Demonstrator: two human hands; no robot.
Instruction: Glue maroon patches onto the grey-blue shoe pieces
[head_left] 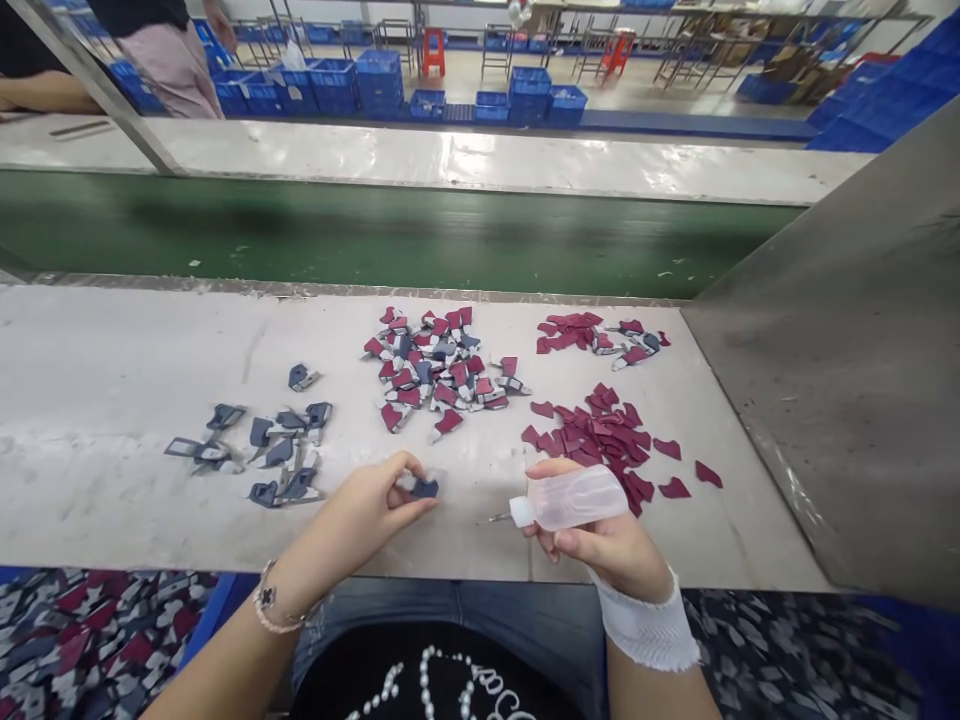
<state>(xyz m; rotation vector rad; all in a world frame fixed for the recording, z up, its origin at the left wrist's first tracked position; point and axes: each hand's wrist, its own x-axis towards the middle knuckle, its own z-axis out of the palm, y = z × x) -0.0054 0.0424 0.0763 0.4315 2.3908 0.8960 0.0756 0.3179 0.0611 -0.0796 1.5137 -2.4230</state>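
Pinching a small blue-grey part (425,488): left hand (371,505). Right hand (626,548) wrapped round bottle (581,497), long axis crosswise, nozzle (497,518) toward left hand from its right, not touching.

Maroon pieces (600,437), whitish bottle (579,497)

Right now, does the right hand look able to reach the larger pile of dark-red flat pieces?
Probably yes: the larger pile lies just beyond the right hand, with no barrier visible. But its grip holds the translucent plastic bottle, so taking pieces may be awkward.
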